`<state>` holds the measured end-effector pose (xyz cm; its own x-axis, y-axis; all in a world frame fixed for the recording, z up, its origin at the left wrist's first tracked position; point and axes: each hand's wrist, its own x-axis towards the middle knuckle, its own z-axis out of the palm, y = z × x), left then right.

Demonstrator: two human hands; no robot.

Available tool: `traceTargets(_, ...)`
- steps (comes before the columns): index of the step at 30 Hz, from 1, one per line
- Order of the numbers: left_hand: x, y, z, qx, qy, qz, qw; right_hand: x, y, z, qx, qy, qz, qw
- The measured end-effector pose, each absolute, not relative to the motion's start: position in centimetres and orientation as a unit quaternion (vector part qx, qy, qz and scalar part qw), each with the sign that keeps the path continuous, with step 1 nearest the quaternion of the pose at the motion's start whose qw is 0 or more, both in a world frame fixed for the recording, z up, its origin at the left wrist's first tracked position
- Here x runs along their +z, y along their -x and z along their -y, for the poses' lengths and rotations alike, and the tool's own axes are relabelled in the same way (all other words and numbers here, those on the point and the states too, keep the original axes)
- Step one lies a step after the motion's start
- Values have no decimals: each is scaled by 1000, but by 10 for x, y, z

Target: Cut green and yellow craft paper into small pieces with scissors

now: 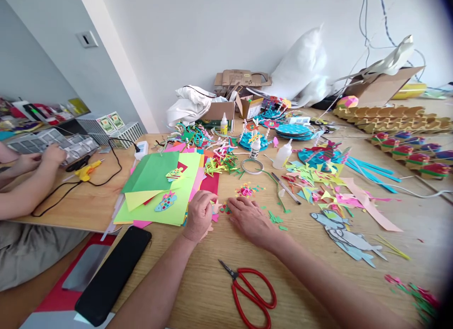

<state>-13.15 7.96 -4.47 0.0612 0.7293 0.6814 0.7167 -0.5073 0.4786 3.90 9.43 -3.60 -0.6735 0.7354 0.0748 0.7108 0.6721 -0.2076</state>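
My left hand (pixel 200 216) is curled closed just above the table. Pink paper scraps (pixel 215 211) show beside and under it, and what its fingers hold, if anything, is hidden. To its right my right hand (pixel 249 220) lies palm down, fingers stretched out, the tips by small green paper bits. Just beyond the fingertips sits a small heap of pink paper bits (pixel 245 191). Red-handled scissors (pixel 252 293) lie nearer me. At the left, a fish cutout with dots (pixel 165 202) and a striped one (pixel 176 173) rest on stacked coloured paper (pixel 148 215).
Grey fish cutouts (pixel 354 239), paper scraps (pixel 318 173) and a pen (pixel 287 189) lie right. Glue bottles (pixel 282 155) and a tape roll (pixel 252 166) stand behind. Left are a black phone-like slab (pixel 113 274), a yellow glue gun (pixel 88 171) and another person's hands (pixel 53 155).
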Motion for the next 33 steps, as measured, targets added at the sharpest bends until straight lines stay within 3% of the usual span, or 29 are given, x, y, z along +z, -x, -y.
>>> traceTargets(4,-44,131,-80,444,-739,-506,21,-34,-47,-85,85,400,910,72)
traceTargets(14,-53,125,-83,225,-829,-511,29,-36,-61,-80,82,426,898,72)
traceTargets(33,-62,121,-82,170,-842,-512,-31,-37,-62,-73,84,416,904,59)
